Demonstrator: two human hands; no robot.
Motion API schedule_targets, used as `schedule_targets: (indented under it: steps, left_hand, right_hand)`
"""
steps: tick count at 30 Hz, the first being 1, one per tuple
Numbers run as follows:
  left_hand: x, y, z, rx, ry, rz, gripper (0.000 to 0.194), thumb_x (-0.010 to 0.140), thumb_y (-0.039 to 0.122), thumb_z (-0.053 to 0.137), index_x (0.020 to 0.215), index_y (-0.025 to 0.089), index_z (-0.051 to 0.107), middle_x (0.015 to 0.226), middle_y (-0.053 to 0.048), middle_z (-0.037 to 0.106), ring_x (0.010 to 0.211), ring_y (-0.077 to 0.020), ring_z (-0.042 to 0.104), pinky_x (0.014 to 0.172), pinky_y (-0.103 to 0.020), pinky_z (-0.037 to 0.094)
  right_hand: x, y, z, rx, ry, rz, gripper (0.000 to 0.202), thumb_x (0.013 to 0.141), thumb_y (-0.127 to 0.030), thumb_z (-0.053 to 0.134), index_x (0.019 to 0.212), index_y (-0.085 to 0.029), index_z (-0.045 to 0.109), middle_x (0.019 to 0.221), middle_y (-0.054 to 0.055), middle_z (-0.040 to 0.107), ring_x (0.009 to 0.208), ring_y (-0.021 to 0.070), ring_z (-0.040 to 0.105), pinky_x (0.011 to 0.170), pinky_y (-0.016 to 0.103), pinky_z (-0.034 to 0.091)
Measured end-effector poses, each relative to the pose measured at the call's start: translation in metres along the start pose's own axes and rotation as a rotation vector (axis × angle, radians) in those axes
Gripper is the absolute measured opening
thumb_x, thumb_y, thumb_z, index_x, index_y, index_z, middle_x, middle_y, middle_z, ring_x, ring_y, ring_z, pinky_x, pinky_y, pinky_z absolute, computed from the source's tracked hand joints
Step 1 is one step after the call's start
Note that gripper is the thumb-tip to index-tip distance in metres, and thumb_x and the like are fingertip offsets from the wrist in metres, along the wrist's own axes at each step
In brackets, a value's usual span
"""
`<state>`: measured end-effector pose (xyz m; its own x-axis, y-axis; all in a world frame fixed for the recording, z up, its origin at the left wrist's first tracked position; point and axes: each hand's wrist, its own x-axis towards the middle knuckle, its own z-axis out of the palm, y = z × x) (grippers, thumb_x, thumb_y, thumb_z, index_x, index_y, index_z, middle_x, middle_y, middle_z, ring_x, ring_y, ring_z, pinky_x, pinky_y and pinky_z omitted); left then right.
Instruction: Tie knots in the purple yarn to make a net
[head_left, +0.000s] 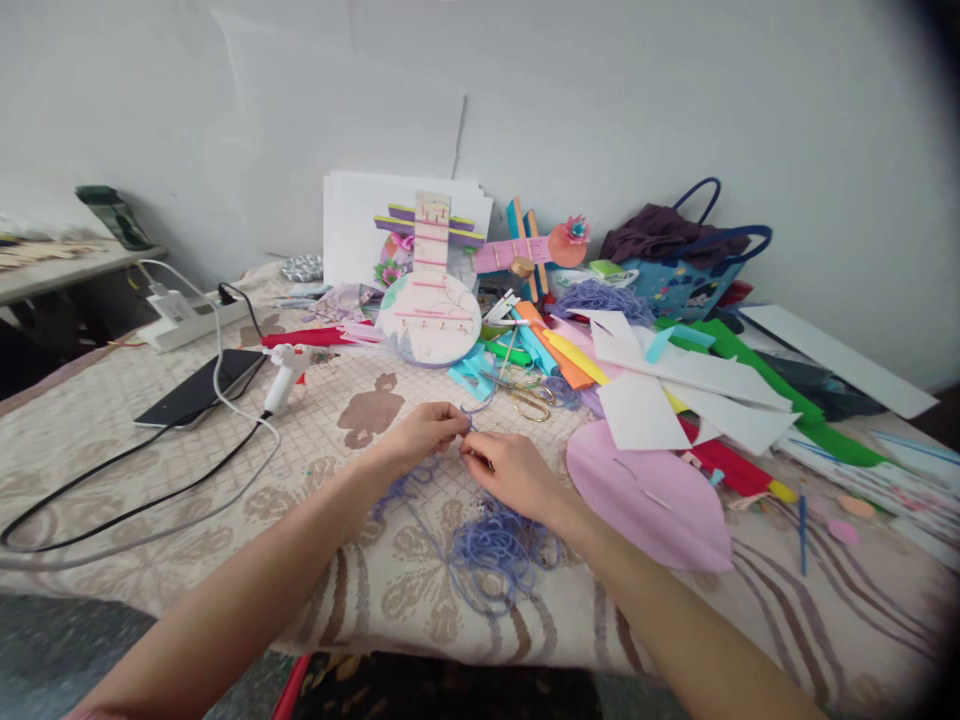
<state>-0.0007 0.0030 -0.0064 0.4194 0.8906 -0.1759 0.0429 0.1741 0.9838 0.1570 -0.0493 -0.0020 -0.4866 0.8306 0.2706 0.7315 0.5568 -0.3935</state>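
Just below the middle of the frame the left hand [424,432] and the right hand [510,468] meet over the cloth-covered surface [112,450], fingertips almost touching. The fingers of both hands are pinched narrow on one thin strand of purple yarn [467,418], which shows as a small loop between them. The short stretch they hold runs roughly left to right across the frame, from one pinch to the other.

From there the strand trails down toward the lower edge of the frame, into a loose tangle of the same yarn [499,548] lying on the surface just under the right wrist. The right hand is the nearer of the two to that tangle; the left hand has a few stray loops beneath its wrist.

Above the hands, apart from them, lie gold-handled scissors [529,398]. A white glue gun [285,375] sits to the left, and a pink paper shape [645,490] to the right of the right hand.
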Motion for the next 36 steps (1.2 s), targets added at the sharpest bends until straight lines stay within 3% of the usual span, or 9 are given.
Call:
schedule_targets:
  steps: [8,15,19,21,23,25,29,32,36]
  left_hand:
    - [0.0,-0.003,0.003,-0.138,-0.036,-0.023,0.027,0.063,0.034,0.069,0.065,0.014,0.05,0.049,0.006,0.042,0.041,-0.0025,0.032,0.041,-0.017,0.019]
    - [-0.002,0.002,0.001,-0.201,-0.052,0.002,0.026,0.065,0.031,0.068,0.069,0.013,0.05,0.062,0.001,0.056,0.04,-0.0003,0.029,0.041,-0.017,0.017]
    - [-0.002,0.004,0.0,-0.213,-0.062,-0.005,0.026,0.065,0.03,0.068,0.069,0.013,0.049,0.069,-0.002,0.059,0.04,0.0004,0.028,0.041,-0.018,0.017]
    - [-0.001,0.003,0.0,-0.214,-0.058,-0.007,0.026,0.065,0.029,0.068,0.069,0.013,0.049,0.069,-0.002,0.059,0.04,0.0003,0.028,0.041,-0.018,0.016]
    - [-0.001,0.002,0.0,-0.212,-0.054,-0.007,0.026,0.064,0.029,0.068,0.069,0.013,0.049,0.069,-0.002,0.059,0.04,0.0002,0.028,0.04,-0.018,0.016]
    - [0.0,0.001,0.0,-0.214,-0.052,-0.01,0.026,0.064,0.029,0.069,0.069,0.013,0.049,0.068,-0.002,0.059,0.041,0.0,0.028,0.04,-0.018,0.016]
    - [-0.001,0.002,0.001,-0.239,-0.047,-0.023,0.026,0.063,0.028,0.07,0.068,0.013,0.049,0.067,-0.002,0.058,0.042,-0.0001,0.028,0.04,-0.017,0.017]
    - [-0.001,0.004,0.0,-0.268,-0.045,-0.037,0.025,0.064,0.027,0.069,0.068,0.013,0.049,0.067,-0.002,0.058,0.042,0.0001,0.029,0.041,-0.017,0.017]
    - [-0.001,0.004,-0.001,-0.289,-0.047,-0.034,0.025,0.065,0.025,0.07,0.069,0.013,0.048,0.066,-0.002,0.057,0.042,0.0001,0.03,0.041,-0.016,0.016]
  right_hand:
    - [0.001,0.002,-0.003,0.013,-0.045,-0.076,0.016,0.085,-0.018,0.044,0.082,-0.019,0.06,0.076,0.003,0.062,0.068,0.0135,0.054,0.061,0.024,0.034]
    - [0.002,0.008,-0.04,0.219,-0.054,-0.011,0.016,0.084,-0.02,0.048,0.087,-0.02,0.064,0.075,0.0,0.062,0.063,0.0113,0.051,0.061,0.023,0.035]
    - [-0.017,0.018,-0.06,0.211,-0.17,0.015,0.013,0.078,-0.026,0.057,0.088,-0.02,0.062,0.079,0.001,0.061,0.063,0.0117,0.05,0.06,0.024,0.036]
    - [-0.03,0.024,-0.063,0.228,-0.268,0.018,0.028,0.071,-0.029,0.066,0.097,-0.021,0.06,0.088,0.002,0.06,0.066,0.0123,0.05,0.06,0.024,0.037]
    - [-0.043,0.028,-0.061,0.232,-0.345,0.022,0.037,0.066,-0.024,0.068,0.101,-0.021,0.057,0.095,0.003,0.057,0.068,0.0126,0.05,0.06,0.024,0.038]
    - [-0.05,0.031,-0.057,0.213,-0.36,0.025,0.024,0.069,-0.016,0.062,0.092,-0.02,0.057,0.09,0.002,0.056,0.068,0.0124,0.05,0.059,0.024,0.038]
    - [-0.05,0.033,-0.064,0.199,-0.168,0.117,0.012,0.074,-0.01,0.048,0.076,-0.019,0.055,0.073,-0.001,0.054,0.06,0.0113,0.048,0.056,0.024,0.036]
    - [-0.041,0.028,-0.084,0.21,0.093,0.22,0.012,0.076,-0.016,0.049,0.085,-0.019,0.056,0.076,0.001,0.058,0.063,0.0122,0.052,0.057,0.025,0.04]
    - [-0.028,0.006,-0.103,0.191,0.322,0.163,0.017,0.078,-0.018,0.05,0.093,-0.02,0.059,0.085,0.004,0.06,0.072,0.0139,0.056,0.062,0.027,0.043]
